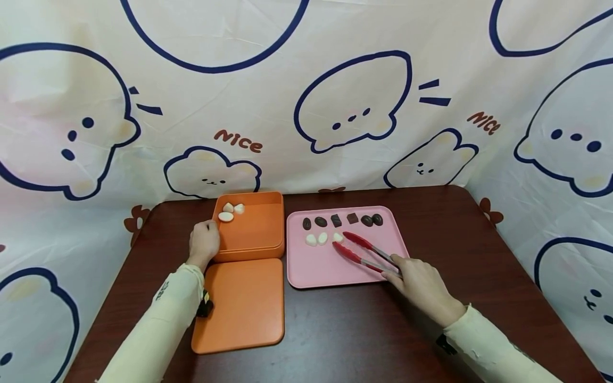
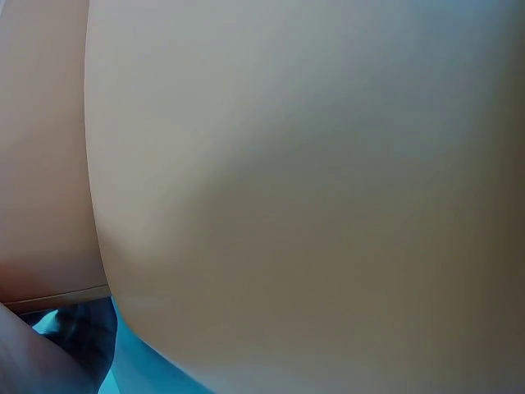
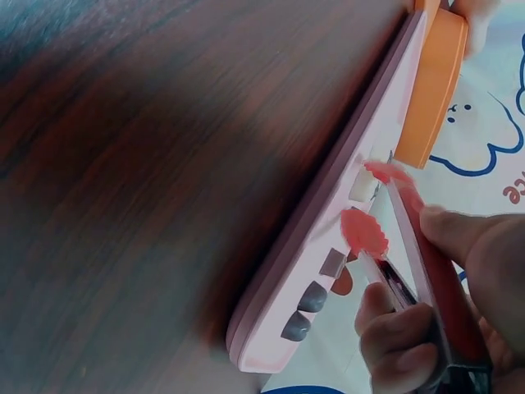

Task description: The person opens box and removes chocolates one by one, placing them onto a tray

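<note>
On the pink tray [image 1: 316,268] lies a row of several dark brown pieces [image 1: 336,220], some oval and some square, that look like chocolates. Below them are two white pieces [image 1: 323,238] and a third white piece [image 1: 337,237] at the tips of the tongs. My right hand [image 1: 423,284] holds these red-tipped tongs [image 1: 348,252] with their arms spread apart; whether they touch the piece I cannot tell. My left hand [image 1: 204,243] grips the left wall of the orange box [image 1: 254,234]. Inside that box, three white pieces [image 1: 226,216] sit in the far left corner.
A flat orange lid [image 1: 244,308] lies in front of the box, under my left wrist. The tray stands just right of the box on the dark wooden table [image 1: 325,335]. A printed cloth [image 1: 278,117] hangs behind and beside the table.
</note>
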{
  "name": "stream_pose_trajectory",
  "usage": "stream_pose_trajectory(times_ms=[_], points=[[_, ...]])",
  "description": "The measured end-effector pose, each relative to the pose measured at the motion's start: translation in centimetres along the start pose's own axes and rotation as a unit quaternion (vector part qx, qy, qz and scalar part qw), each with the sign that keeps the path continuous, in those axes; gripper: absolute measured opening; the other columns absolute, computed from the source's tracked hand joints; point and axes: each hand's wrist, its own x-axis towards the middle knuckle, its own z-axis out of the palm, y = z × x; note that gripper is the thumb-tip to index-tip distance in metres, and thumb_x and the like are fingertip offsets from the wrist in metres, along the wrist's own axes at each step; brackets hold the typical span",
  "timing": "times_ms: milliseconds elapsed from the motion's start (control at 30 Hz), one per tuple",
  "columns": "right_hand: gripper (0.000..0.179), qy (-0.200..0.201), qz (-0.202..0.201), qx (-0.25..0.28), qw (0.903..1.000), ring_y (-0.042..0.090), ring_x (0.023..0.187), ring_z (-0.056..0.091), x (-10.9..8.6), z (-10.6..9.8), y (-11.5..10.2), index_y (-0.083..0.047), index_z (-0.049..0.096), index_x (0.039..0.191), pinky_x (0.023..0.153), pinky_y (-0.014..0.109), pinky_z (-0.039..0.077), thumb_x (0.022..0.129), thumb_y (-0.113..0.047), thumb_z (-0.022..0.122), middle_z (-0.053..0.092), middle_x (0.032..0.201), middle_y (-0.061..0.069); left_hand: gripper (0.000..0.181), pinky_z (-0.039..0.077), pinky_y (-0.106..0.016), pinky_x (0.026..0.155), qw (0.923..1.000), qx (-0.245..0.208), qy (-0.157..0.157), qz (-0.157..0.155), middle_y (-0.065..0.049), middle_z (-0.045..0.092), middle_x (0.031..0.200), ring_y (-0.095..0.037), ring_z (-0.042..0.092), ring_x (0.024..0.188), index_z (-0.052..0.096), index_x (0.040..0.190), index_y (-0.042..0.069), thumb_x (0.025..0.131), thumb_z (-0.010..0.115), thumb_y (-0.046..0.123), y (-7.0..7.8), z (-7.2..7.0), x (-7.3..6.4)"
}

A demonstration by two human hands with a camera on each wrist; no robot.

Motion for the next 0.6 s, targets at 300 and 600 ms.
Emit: stream_pose_trajectory(times_ms=[300, 600], points=[[0.023, -0.001, 0.013, 0.007, 0.9999, 0.016, 0.053, 0.04, 0.1, -0.6, 0.1, -0.014, 0.061, 0.086, 0.048, 0.034, 0.035, 0.088, -0.03, 0.078, 0.043, 0.06, -0.003, 0.045, 0.033, -0.036, 0.065, 1.0, 0.0, 0.0, 0.002, -0.006, 0.03, 0.072, -0.028, 0.04, 0.069, 0.039, 0.074, 0.011, 0.108, 0.021, 0.034, 0.1, -0.2, -0.2], [0.025, -0.006, 0.018, 0.019, 0.9996, 0.015, 0.054, 0.04, 0.6, -1.5, -0.3, -0.016, 0.059, 0.084, 0.048, 0.033, 0.034, 0.089, -0.033, 0.077, 0.04, 0.059, -0.003, 0.044, 0.034, -0.036, 0.065, 1.0, -0.002, 0.001, 0.003, -0.006, 0.03, 0.072, -0.028, 0.041, 0.069, 0.039, 0.074, 0.011, 0.109, 0.022, 0.032, 0.1, -0.2, -0.1]])
